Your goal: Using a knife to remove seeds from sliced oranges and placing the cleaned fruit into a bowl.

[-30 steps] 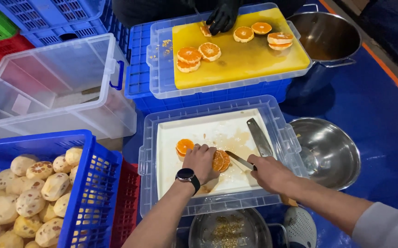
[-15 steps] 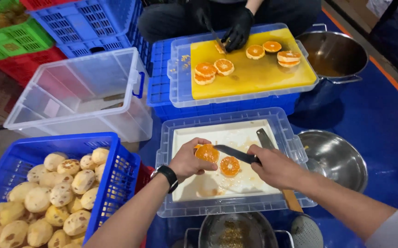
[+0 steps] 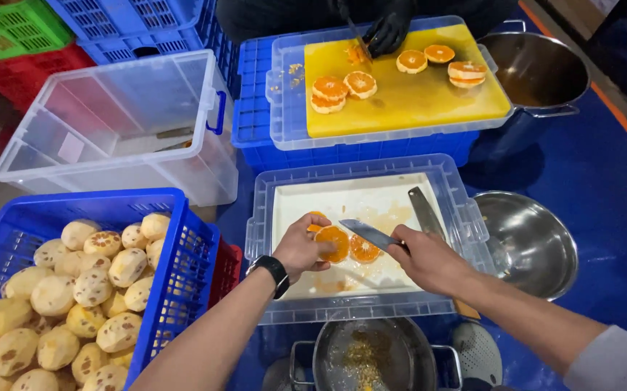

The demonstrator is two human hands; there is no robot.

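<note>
Slicing is the step in hand: a peeled orange is being cut into rounds on the white board, which lies in an upturned clear lid. The left hand is curled around an orange piece, thumb and fingertips pressed to it so its cut face tilts toward the blade. The right hand is clenched on the handle of a knife, whose flat blade points left, its tip just above the held piece. A cut slice lies on the board just under the blade, between the two hands, and a sliver of another shows behind the left fingers.

By my judgement the next move calls for keeping the piece steady with the fingertips clear of the edge, since blade and fingers are very near each other, and for a clean stroke so the round comes off even.

Just beyond the right hand a second knife lies on the board, and a steel bowl sits further out on that side. Outside the left arm stands a blue crate of peeled fruit. Past both hands, a gloved hand of another person cuts oranges on a yellow board.
</note>
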